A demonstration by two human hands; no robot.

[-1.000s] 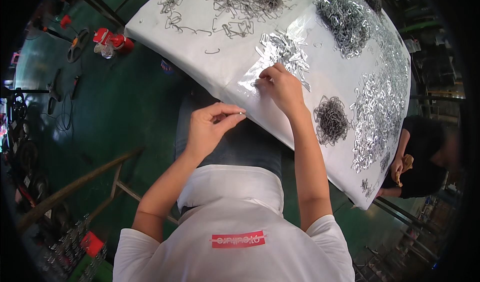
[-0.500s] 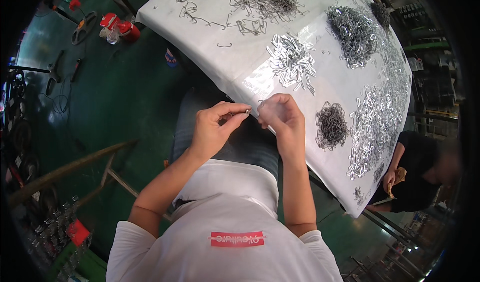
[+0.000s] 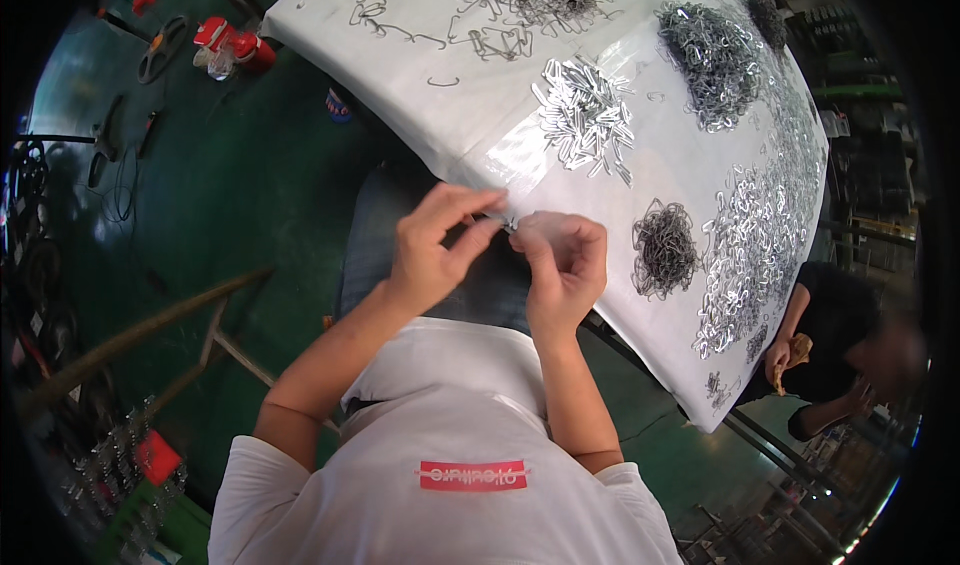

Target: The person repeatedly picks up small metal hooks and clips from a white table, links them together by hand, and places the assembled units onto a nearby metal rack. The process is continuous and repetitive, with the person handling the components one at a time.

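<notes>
My right hand [image 3: 567, 265] pinches a small shiny metal piece [image 3: 512, 224] between thumb and fingertips, just off the table's near edge. Its exact shape is too small to make out. Close on its left is my left hand [image 3: 437, 245], with the forefinger lifted away from the thumb. The left thumb tip is beside the piece; whether it touches cannot be told. Beyond my hands, a pile of flat silver metal links [image 3: 587, 120] lies on the white-covered table [image 3: 415, 115]. A bundle of dark wire hooks [image 3: 665, 250] lies to the right of my right hand.
More wire hooks [image 3: 525, 0] spread over the far side, with a dense heap [image 3: 710, 65] at the far right. Loose silver links [image 3: 740, 255] cover the right side. A person in dark clothing [image 3: 835, 345] is at the right edge. Red containers [image 3: 235, 47] stand left of the table.
My right hand has moved down and left to meet the metal piece. My left forefinger has lifted from the thumb, which earlier pinched a small metal piece.
</notes>
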